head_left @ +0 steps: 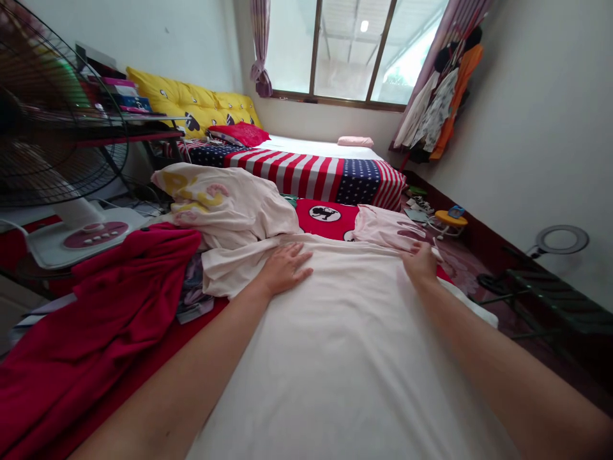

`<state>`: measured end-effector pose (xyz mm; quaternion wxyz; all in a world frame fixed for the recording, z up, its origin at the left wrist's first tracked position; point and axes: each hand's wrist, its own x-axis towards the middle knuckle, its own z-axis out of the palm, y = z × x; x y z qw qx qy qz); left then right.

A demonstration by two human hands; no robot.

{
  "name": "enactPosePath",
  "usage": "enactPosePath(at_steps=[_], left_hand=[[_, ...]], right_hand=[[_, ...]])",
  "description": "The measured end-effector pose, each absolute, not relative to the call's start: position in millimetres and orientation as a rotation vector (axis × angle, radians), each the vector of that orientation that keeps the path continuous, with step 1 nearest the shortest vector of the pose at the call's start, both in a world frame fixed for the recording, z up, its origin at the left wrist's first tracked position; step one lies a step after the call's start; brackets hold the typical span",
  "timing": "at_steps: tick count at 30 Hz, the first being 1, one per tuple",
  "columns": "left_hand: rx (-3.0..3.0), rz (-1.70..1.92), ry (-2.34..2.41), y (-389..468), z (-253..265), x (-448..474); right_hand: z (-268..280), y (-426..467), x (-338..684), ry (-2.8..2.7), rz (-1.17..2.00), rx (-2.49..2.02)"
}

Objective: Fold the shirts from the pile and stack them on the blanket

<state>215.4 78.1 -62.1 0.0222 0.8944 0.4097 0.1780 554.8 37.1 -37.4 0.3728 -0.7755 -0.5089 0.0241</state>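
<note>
A white T-shirt (349, 338) lies spread out in front of me, its far edge reaching past both hands. My left hand (287, 267) rests flat on its upper left part, fingers stretched. At the upper right, my right hand (420, 260) has its fingers closed on the shirt's fabric near the shoulder. Just beyond the left hand is a rumpled cream garment (234, 198) with yellow and pink lettering. A pale pink garment (380, 223) lies behind the right hand. The red cover (313, 209) below shows a black-and-white round print.
A red garment (134, 281) lies in a heap at left, near a standing fan (90, 233). Behind is a bed with a stars-and-stripes cover (306, 172). On the right are a yellow stool (451, 218), a ring light (561, 240) and a dark folding rack (555, 294).
</note>
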Motion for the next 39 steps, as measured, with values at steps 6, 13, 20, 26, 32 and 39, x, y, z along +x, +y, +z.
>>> enactPosePath(at_steps=[6, 13, 20, 26, 32, 39], left_hand=[[2.775, 0.365, 1.305, 82, -63, 215], [2.742, 0.236, 1.324, 86, -58, 217], [2.514, 0.079, 1.574, 45, -39, 235], [2.689, 0.139, 1.237, -20, -49, 195], [2.695, 0.220, 1.406, -30, -52, 127], [2.636, 0.827, 2.017, -17, -19, 100]], right_hand=[[-65, 2, 537, -2.266, -0.020, -1.871], [-59, -27, 543, -1.949, -0.275, -2.409], [-77, -104, 549, -2.201, -0.235, -2.152], [-69, -127, 537, -2.151, -0.233, -2.213], [-82, -148, 551, -2.301, -0.240, -1.911], [-75, -136, 519, -2.215, -0.291, -1.767]])
